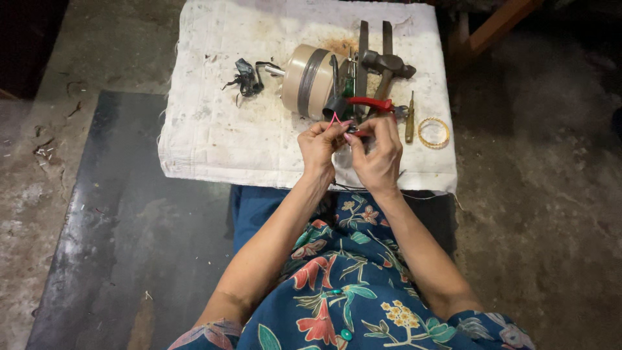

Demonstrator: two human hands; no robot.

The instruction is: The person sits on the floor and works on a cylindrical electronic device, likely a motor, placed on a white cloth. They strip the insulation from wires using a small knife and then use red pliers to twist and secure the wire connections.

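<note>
My left hand (320,144) and my right hand (378,152) are raised together over the near edge of a white cloth (220,136). Between their fingertips they pinch a small bent piece of pink-red wire (335,119). Just beyond my fingers lie red-handled pliers (369,103). What else sits inside my right palm is hidden.
On the cloth lie a tan roll with a grey band (306,80), a hammer (387,65), two dark metal bars (363,45), a small screwdriver (410,120), a gold bangle (433,132) and a tangle of dark wire (245,78). A dark slab (129,227) lies at the left.
</note>
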